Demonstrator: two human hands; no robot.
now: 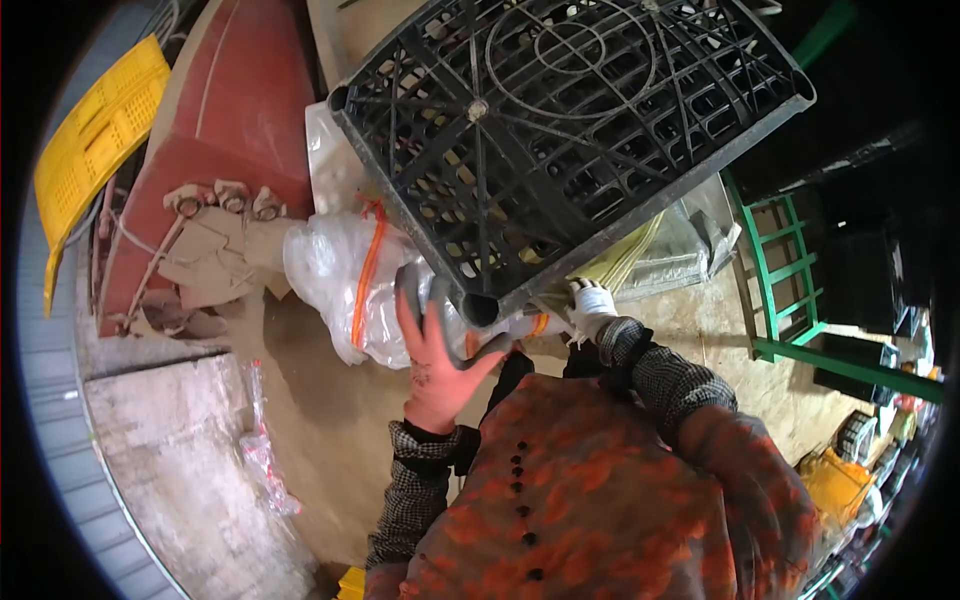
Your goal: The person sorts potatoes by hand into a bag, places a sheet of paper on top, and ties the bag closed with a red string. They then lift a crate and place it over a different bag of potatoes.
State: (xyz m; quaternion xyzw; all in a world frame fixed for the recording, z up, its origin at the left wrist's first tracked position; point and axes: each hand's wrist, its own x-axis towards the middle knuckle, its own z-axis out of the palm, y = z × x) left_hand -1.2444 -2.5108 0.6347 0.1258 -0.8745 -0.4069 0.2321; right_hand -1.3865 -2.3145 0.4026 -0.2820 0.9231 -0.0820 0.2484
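A large black plastic crate (560,120) fills the top middle, its slatted, ribbed bottom facing me. My left hand (440,360), in a pink glove with dark grey fingertips, is open with fingers spread just beside the crate's near corner. It overlaps a bundle of clear plastic film (330,270) bound with an orange strap (368,275). My right hand (594,304), in a white glove, is at the crate's near edge, close to a yellowish folded sheet (625,258). Its fingers are partly hidden there, and I cannot tell whether they grip anything.
A yellow plastic crate (100,150) stands at the upper left, near a red metal panel (240,90) and torn cardboard (210,260). A pale board (190,470) and a crumpled plastic strip (262,460) lie at lower left. A green metal frame (785,265) stands on the right.
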